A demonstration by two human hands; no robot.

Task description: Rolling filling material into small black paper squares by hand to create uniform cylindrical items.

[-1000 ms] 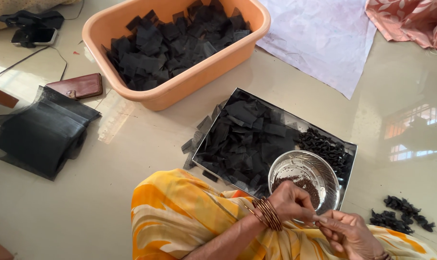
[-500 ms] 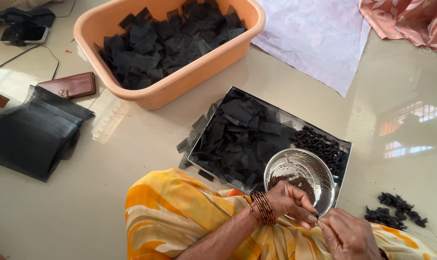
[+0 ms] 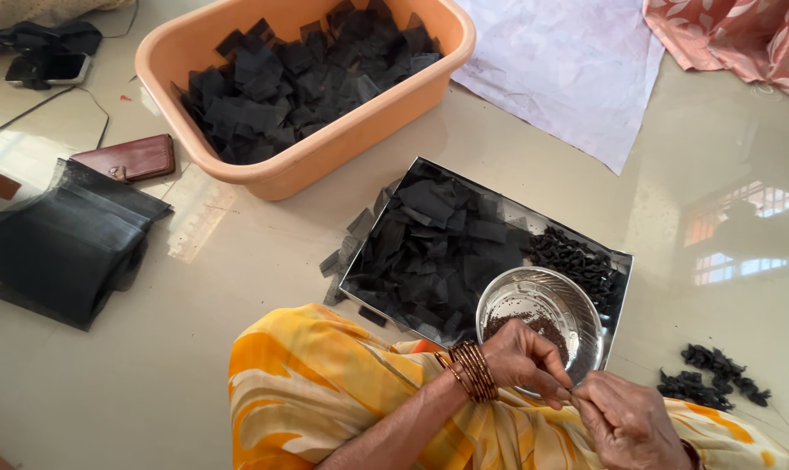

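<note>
The left hand (image 3: 527, 359) and the right hand (image 3: 628, 424) meet just in front of the steel bowl (image 3: 547, 324), fingertips touching. The left grip is pressed together, thumb against fingers, on something very small; the right grip pinches the same spot, and what lies between them is too small to make out. The bowl holds a layer of dark seeds (image 3: 534, 329) and sits in the corner of a metal tray (image 3: 499, 204) on the floor (image 3: 238, 287). The tray is heaped with black cloth squares (image 3: 438, 252) and, beside the bowl, a pile of small black knots (image 3: 577, 261).

Compared with a second ago, both hands have kept to the same place at the bowl's near rim, the right one now a little closer to the left; the view itself has drifted slightly.

An orange tub (image 3: 325, 157) of more black pieces stands beyond the tray, and a few more black knots (image 3: 712, 376) lie to the right
</note>
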